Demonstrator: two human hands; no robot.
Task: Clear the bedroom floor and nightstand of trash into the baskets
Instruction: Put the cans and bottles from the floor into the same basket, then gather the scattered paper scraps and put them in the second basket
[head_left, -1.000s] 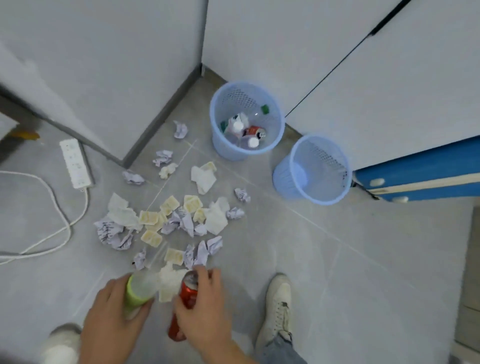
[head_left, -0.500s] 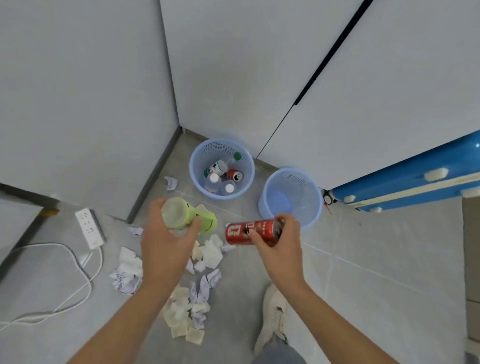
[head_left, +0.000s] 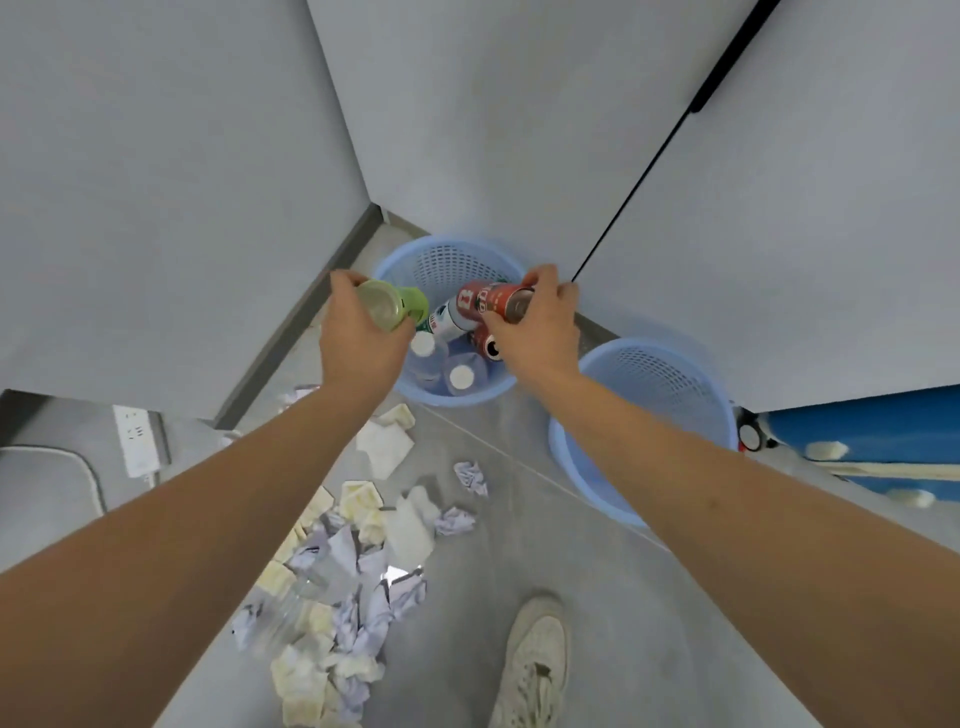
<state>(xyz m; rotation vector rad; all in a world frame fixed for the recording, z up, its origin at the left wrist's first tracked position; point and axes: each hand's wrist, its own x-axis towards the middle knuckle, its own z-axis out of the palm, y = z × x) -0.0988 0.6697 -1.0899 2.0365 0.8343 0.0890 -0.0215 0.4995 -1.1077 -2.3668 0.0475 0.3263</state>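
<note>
My left hand (head_left: 358, 338) grips a green bottle (head_left: 393, 305) over the left rim of the left blue basket (head_left: 447, 257). A red can (head_left: 491, 301) lies sideways in my right hand (head_left: 540, 327), above the same basket's right side. Inside that basket lie clear bottles with white caps (head_left: 460, 375) and another red can (head_left: 485, 345). The right blue basket (head_left: 670, 374) stands beside it, partly hidden by my right forearm; I see nothing in it. Crumpled paper and yellowish wrappers (head_left: 358, 551) litter the floor between my arms.
White cabinet doors rise right behind both baskets. A power strip (head_left: 136, 441) with a white cable lies at the left. A blue piece of furniture (head_left: 857, 431) stands at the right. My shoe (head_left: 535, 660) rests on the grey tiles by the paper pile.
Both hands lifted the green bottle and the red can from the floor and carried them forward to above the left basket. The camera view moved closer to the baskets.
</note>
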